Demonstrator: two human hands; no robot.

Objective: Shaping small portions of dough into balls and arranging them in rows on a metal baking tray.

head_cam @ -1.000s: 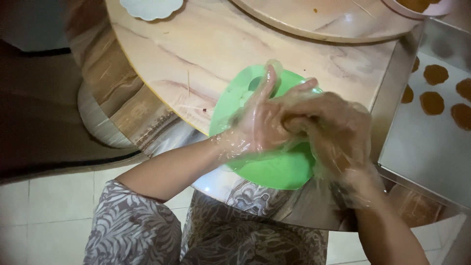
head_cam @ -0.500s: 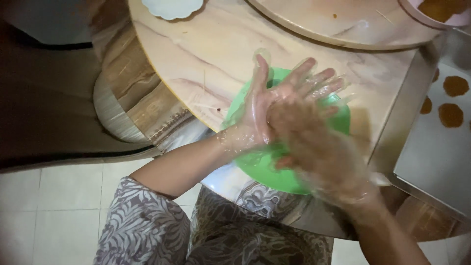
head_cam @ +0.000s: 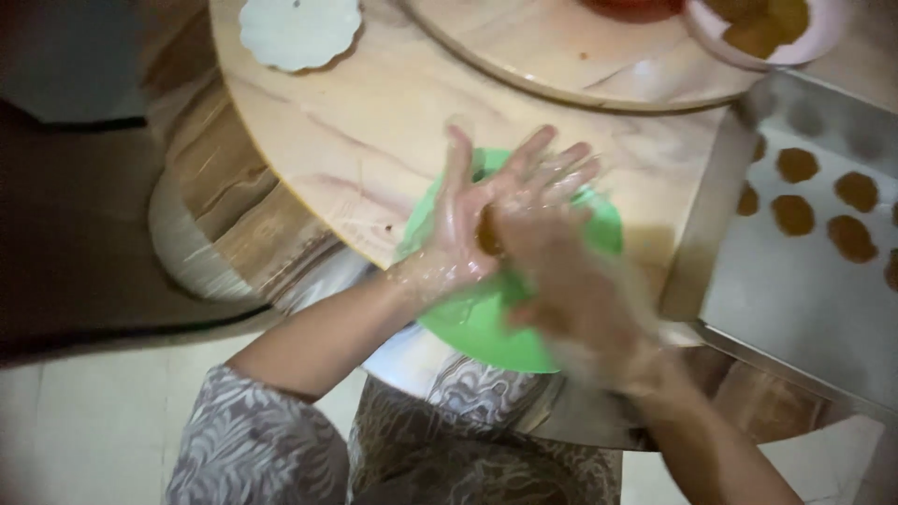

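So the thing to look at here is the little brown lump of dough [head_cam: 486, 234], sitting right in the middle of the frame, sandwiched between the two palms. The left hand [head_cam: 486, 210] is underneath and to the left of it, palm up and fingers fanned out flat toward the upper right, wide open rather than curled. The right hand [head_cam: 561, 281] comes in from the lower right and lies across the top, blurry, also flat as far as I can make out. So nothing is gripped by fingers, the lump is just pressed palm to palm. Both hands look like they're in thin clear plastic gloves, shiny and wet looking.

Both hands are touching the lump, so neither is really nearer. Only a sliver of it peeks out at the seam between the palms, so I can't tell its shape or whether it has a long axis at all.

All this hovers over a green plate [head_cam: 496, 327] that hangs off the edge of the round wooden table [head_cam: 374, 122]. Off to the right of the frame there's a metal baking tray [head_cam: 795, 299] with flat brown rounds [head_cam: 793, 215] laid out in rows, well apart from the hands. Upper right has a pink bowl [head_cam: 739, 51] with more brown stuff, upper left a white scalloped dish [head_cam: 299, 28].
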